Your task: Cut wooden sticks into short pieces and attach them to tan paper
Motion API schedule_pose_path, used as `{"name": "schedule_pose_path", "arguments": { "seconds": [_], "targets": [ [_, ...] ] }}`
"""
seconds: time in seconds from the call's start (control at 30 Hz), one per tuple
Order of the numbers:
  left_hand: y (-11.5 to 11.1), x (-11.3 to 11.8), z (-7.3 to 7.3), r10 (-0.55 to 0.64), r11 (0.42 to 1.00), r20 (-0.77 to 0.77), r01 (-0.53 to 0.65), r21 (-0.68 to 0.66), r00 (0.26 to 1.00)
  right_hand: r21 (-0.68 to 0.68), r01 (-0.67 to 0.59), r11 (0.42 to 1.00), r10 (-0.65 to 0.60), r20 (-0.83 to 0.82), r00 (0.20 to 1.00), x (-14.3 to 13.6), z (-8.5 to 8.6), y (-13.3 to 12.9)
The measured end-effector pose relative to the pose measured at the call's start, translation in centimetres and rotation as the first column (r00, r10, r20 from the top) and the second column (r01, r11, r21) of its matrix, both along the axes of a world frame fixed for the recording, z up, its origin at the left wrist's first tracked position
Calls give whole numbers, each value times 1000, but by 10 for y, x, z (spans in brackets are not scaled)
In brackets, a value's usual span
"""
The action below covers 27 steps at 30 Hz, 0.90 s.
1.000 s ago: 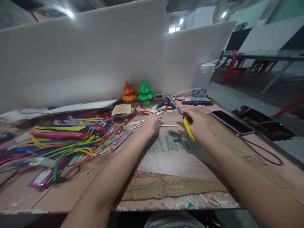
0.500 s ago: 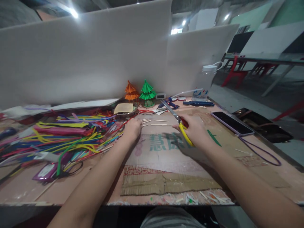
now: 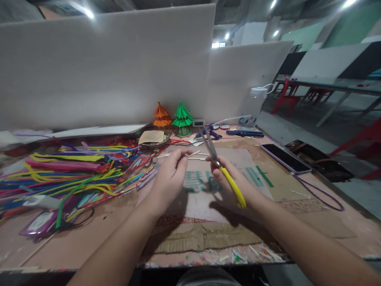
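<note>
My left hand [image 3: 174, 171] pinches a short thin wooden stick [image 3: 194, 153], whose tip points right toward the blades. My right hand [image 3: 230, 178] grips yellow-handled scissors [image 3: 233, 186], with the blades apart and pointing up and away from me. More pale sticks [image 3: 198, 159] lie beyond my hands on a translucent sheet [image 3: 196, 204]. Under that sheet is a piece of cardboard [image 3: 208, 236] with green printed characters. A green strip [image 3: 264, 176] lies on it to the right of my right hand.
Left, a heap of coloured pipe cleaners [image 3: 80, 159] and a purple packet [image 3: 41, 222]. At the back stand an orange tree [image 3: 162, 115], a green tree [image 3: 182, 119], a glue gun [image 3: 211, 131] and a bottle [image 3: 254, 107]. A phone [image 3: 285, 159] lies right. Scraps [image 3: 238, 256] line the front edge.
My left hand has come right and closer to me, now with a stick between its fingers. The scissors have turned more upright and their blades have spread apart.
</note>
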<state>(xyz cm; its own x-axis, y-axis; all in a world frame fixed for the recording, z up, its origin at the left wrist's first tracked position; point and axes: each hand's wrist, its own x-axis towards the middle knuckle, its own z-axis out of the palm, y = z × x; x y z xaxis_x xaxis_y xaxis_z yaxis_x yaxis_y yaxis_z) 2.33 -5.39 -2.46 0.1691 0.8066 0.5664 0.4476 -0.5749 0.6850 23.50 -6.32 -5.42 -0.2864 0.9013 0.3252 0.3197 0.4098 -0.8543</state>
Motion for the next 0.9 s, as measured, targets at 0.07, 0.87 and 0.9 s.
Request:
{"name": "schedule_pose_path", "arguments": {
  "seconds": [0.07,0.87,0.9],
  "targets": [
    [-1,-3,-4,-6,999,19,5,36,1000,-1,-10,1000,10,-1,1000,-5,-3,-3],
    [-3,-9,-15,74,953,-201,-10,304,977,-36,-40,999,42,44,998,-12,-3,-13],
    [-3,-9,-15,76,950,-204,-8,312,976,-27,-37,999,39,57,998,-12,-3,-13]
  ]
}}
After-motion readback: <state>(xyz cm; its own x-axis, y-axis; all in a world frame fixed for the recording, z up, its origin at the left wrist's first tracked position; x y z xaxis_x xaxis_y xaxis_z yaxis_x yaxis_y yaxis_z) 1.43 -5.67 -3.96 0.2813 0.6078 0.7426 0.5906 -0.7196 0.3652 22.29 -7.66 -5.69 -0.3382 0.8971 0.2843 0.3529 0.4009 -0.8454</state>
